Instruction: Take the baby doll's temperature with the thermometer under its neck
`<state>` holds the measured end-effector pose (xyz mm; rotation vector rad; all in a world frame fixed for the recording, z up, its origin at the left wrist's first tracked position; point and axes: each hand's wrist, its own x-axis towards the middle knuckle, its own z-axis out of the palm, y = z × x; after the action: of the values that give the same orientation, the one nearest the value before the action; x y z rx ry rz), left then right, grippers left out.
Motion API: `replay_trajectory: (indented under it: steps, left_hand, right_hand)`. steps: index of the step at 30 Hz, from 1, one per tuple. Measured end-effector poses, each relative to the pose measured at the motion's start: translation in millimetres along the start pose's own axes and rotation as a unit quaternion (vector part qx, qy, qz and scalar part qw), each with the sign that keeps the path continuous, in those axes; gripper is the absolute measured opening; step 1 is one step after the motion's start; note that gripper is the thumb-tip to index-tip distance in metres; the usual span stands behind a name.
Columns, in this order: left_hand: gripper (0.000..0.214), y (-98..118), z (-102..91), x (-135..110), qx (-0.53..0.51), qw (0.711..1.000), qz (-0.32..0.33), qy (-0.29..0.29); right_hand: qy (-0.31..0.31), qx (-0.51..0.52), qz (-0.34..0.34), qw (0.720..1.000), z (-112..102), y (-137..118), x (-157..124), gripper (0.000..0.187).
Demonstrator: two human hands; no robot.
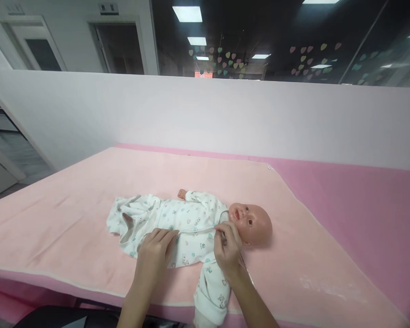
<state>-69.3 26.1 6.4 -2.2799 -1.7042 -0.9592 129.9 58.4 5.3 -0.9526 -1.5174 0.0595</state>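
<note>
A baby doll (251, 223) lies on its back on a pale pink blanket (71, 214), head to the right, dressed in a white printed romper (187, 218). My left hand (155, 253) rests on the doll's belly, fingers curled and pinching the front edge of the romper. My right hand (227, 248) is at the doll's chest just below the chin, fingers pinched on the romper's neckline. One sleeve hangs over the near edge of the table.
The blanket covers a darker pink padded table (362, 214). A white partition wall (205, 114) runs behind it, with dark glass and heart stickers above. Doors stand at the far left.
</note>
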Motion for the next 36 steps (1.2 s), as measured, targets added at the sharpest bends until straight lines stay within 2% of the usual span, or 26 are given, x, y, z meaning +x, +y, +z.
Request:
replay_trajectory:
  steps: [5,10,13,16,20,24,28,30,32,34,36]
  left_hand:
    - [0.017,11.3,-2.6,2.2,0.091,0.996,0.016,0.006]
    - [0.016,18.1,0.9,5.6,0.125,0.992,0.008,0.030]
    - [0.016,19.1,3.0,6.9,0.128,0.991,0.000,0.043]
    - [0.015,16.7,5.0,5.5,0.106,0.993,-0.005,0.059]
    - [0.014,6.5,8.9,0.2,0.077,0.995,0.012,0.066]
    - [0.017,-6.0,3.4,-2.9,0.016,1.000,-0.002,-0.001]
    - [0.022,-8.2,-18.9,6.5,-0.120,0.986,-0.048,-0.110]
    - [0.023,-1.2,-27.1,19.6,-0.172,0.978,-0.058,-0.100]
    - [0.023,10.8,-25.6,38.8,-0.216,0.974,-0.054,-0.051]
    - [0.023,25.0,-13.1,60.9,-0.281,0.959,-0.030,-0.024]
    - [0.023,37.5,6.2,80.9,-0.324,0.945,-0.019,-0.041]
  right_hand:
    - [0.000,-0.004,-0.005,1.000,-1.0,-2.7,1.0,0.019]
    - [-0.010,-0.006,0.013,1.000,-1.8,-6.0,3.1,0.018]
    - [-0.039,-0.032,0.016,0.999,-7.2,-11.7,5.0,0.017]
    - [-0.065,-0.093,-0.003,0.994,-22.8,-19.6,3.1,0.017]
    - [-0.070,-0.168,-0.054,0.982,-61.0,-20.8,-11.3,0.015]
    - [-0.088,-0.255,-0.065,0.961,-105.1,0.5,-39.9,0.014]
    - [-0.133,-0.361,-0.092,0.919,-134.2,30.1,-72.8,0.024]
    - [-0.141,-0.390,-0.112,0.903,-139.4,38.9,-83.9,0.028]
    - [-0.150,-0.394,-0.128,0.898,-139.4,40.9,-88.4,0.022]
    - [-0.163,-0.390,-0.127,0.897,-137.2,37.1,-86.1,0.016]
    - [-0.176,-0.385,-0.107,0.899,-136.5,29.7,-78.5,0.015]
